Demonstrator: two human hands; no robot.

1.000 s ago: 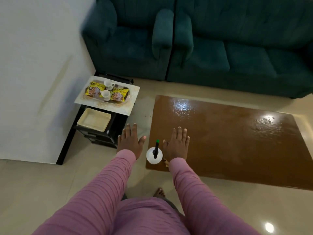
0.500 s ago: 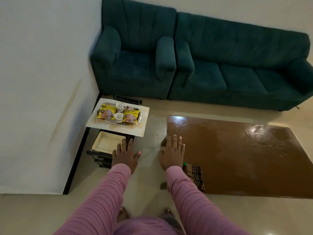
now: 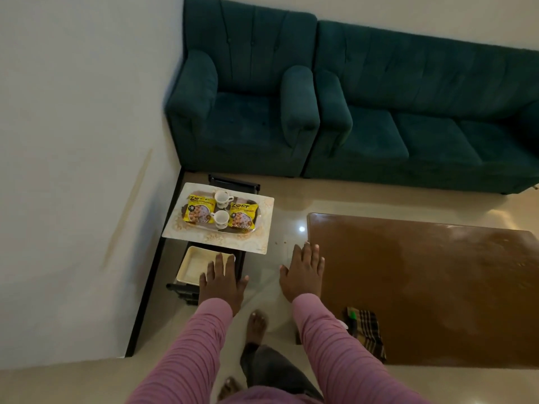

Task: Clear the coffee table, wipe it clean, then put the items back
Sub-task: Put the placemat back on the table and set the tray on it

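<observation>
The brown coffee table (image 3: pixel 423 281) fills the right side, its top glossy and damp. A checked cloth (image 3: pixel 369 330) and a spray bottle with a green tip (image 3: pixel 352 317) lie at its near left corner, partly behind my right sleeve. A patterned tray (image 3: pixel 262 240) rests on a small black stand to the left and carries two yellow snack packets (image 3: pixel 199 211) and two white cups (image 3: pixel 221 219). My left hand (image 3: pixel 223 279) is open, fingers spread, just short of the stand. My right hand (image 3: pixel 303 271) is open beside the table's left edge, holding nothing.
A cream tray (image 3: pixel 192 268) lies on the stand's lower shelf under my left hand. A dark green armchair (image 3: pixel 245 112) and sofa (image 3: pixel 423 118) stand at the back. A white wall (image 3: pixel 73 170) closes the left. My bare feet are on the tiled floor.
My view has lifted and swung left. Both hands have moved forward off the table corner toward the stand, leaving the spray bottle and cloth behind on the table.
</observation>
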